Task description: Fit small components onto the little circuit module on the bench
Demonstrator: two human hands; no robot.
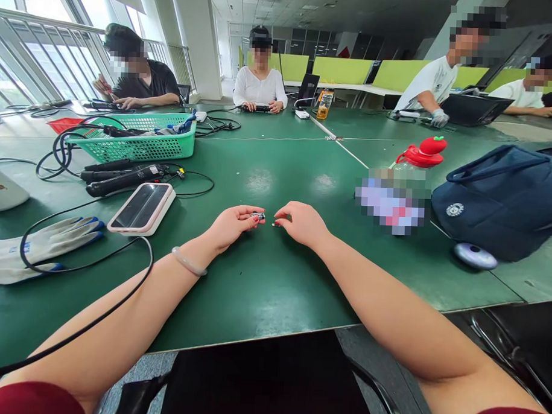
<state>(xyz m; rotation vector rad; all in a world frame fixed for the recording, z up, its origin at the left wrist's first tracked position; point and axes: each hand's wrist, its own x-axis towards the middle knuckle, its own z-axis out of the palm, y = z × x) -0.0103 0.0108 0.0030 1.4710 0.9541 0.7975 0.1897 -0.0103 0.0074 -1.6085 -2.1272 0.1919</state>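
Over the middle of the green table, my left hand point(232, 226) is closed on a small black-and-silver piece point(258, 215), held between thumb and fingers. It is too small for me to tell its kind. Just to the right, my right hand point(303, 223) pinches a tiny pale piece point(276, 224) between thumb and fingertips. A narrow gap separates the two hands, which face each other. A pale bangle point(189, 262) circles my left wrist.
Left of my arms lie a phone point(142, 207), work gloves point(43, 247), a looping black cable point(149, 269) and a green basket point(137, 143). To the right stand a red-lidded bottle point(420, 164) and a navy bag point(503, 197). Several people sit or stand around the table.
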